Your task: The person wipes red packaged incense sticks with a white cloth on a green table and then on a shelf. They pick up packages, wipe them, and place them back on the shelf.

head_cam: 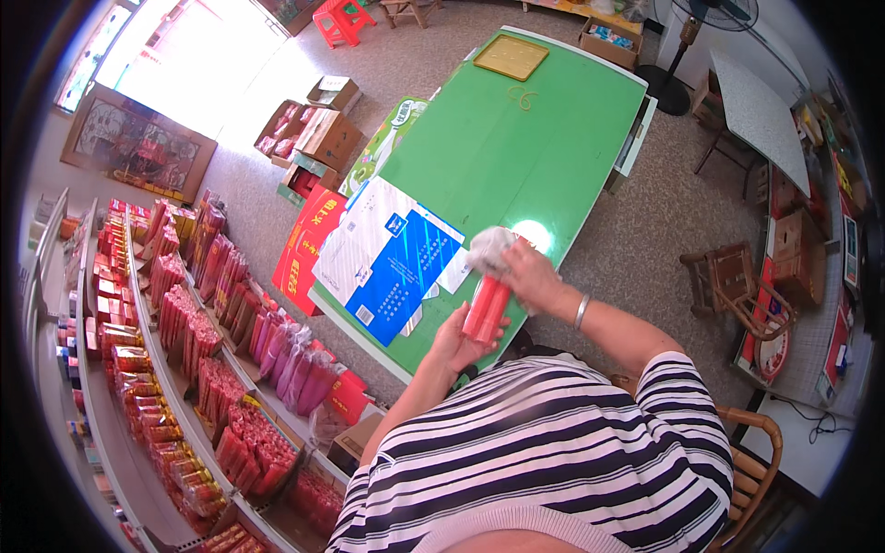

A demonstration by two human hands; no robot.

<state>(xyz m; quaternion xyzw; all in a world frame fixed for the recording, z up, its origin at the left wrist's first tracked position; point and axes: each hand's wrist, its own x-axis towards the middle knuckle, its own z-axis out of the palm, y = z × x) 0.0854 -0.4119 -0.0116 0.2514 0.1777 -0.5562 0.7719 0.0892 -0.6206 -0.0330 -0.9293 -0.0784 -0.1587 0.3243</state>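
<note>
My left hand (462, 340) grips the lower end of a bundle of red candles or sticks (488, 311) in clear wrap, over the near edge of a green-topped table (511, 159). A crumpled whitish cloth (492, 249) is in my right hand (531, 274), against the bundle's upper end. A silver bangle (583, 311) circles my right wrist. Left of the hands, a flattened blue and white printed carton (390, 259) lies on the table. My right fingertips are partly hidden by the cloth.
A gold tray (511, 57) and yellowish loops (520, 98) lie at the table's far end. Shelves of red packets (228, 422) run along the left. Cardboard boxes (328, 138) stand beyond the table's left side, a wooden chair (733, 276) at right, and a bamboo chair (757, 449) behind me.
</note>
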